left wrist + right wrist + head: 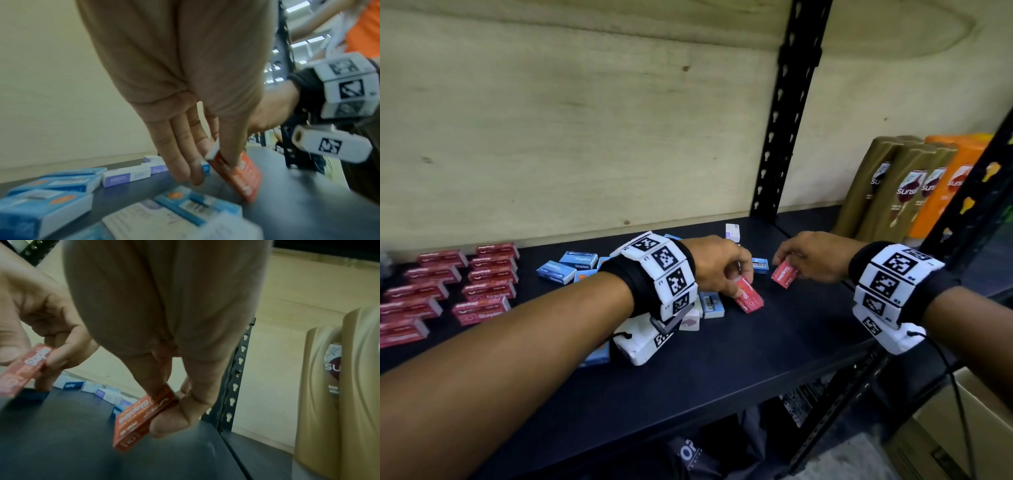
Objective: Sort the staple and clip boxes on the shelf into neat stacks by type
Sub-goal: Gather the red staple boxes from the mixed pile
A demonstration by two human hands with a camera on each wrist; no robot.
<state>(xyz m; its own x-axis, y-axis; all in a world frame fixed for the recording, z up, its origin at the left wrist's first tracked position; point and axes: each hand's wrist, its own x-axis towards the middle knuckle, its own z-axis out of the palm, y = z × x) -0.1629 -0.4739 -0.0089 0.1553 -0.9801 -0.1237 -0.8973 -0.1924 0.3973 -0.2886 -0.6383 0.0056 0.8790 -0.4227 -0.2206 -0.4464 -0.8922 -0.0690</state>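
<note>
Each of the hands is pinching a small red cardboard staples box: left hand (pixel 717 265) has its red box (pixel 748 295) tipped on the matte black shelf (pixel 722 359), right hand (pixel 815 255) holds the other red box (pixel 785 273) just above it. Loose blue boxes (pixel 566 269) sit behind, tidy red stacks (pixel 448 284) far left, smooth gold shampoo bottles (pixel 887 192) far right.

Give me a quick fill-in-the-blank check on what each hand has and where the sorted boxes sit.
The left hand pinches a ____ staple box.
The right hand holds a box of the ____ colour.
The sorted red boxes lie on the shelf's ____ side.
The loose boxes under the left wrist are mostly ____.

Missing words: red; same; left; blue
</note>
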